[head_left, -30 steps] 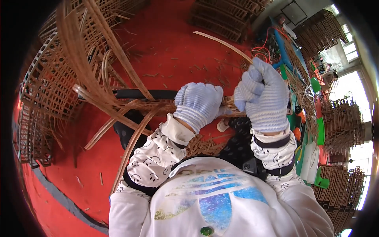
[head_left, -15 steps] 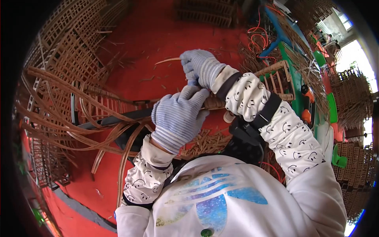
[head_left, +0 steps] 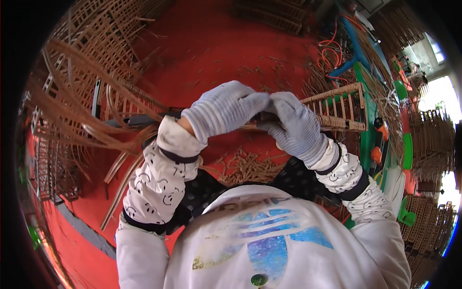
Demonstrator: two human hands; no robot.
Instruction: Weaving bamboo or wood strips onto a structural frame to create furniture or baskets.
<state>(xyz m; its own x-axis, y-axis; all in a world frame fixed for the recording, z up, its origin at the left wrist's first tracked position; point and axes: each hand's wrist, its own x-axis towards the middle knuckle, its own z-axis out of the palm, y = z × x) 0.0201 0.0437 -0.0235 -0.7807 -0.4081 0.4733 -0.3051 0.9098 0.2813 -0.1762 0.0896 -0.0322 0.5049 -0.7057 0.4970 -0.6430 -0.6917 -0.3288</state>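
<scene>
Both my hands wear blue-and-white striped knit gloves and meet fingertip to fingertip over a rail. My left hand [head_left: 226, 110] is closed, knuckles up, its fingers pressed together against the right hand; what they hold is hidden. My right hand [head_left: 296, 127] curls its fingers and thumb at the rail, and whatever lies in them cannot be made out. Running out to the right from behind it is a ladder-like wicker frame [head_left: 341, 124], its near rail wrapped with strips. A bundle of long brown rattan strips [head_left: 103, 111], blurred, fans out left of my left hand.
Short offcuts [head_left: 252, 166] lie heaped below my hands on the red floor [head_left: 202, 53]. Lattice wicker panels [head_left: 94, 53] are stacked at far left. To the right stand a green bench [head_left: 365, 91] with an orange-handled tool [head_left: 380, 130] and an orange hose [head_left: 332, 50].
My left hand has moved up and right; my right hand has come down and right from above the rail. The rattan strips have swung, and the light strip end at my right hand is out of sight.
</scene>
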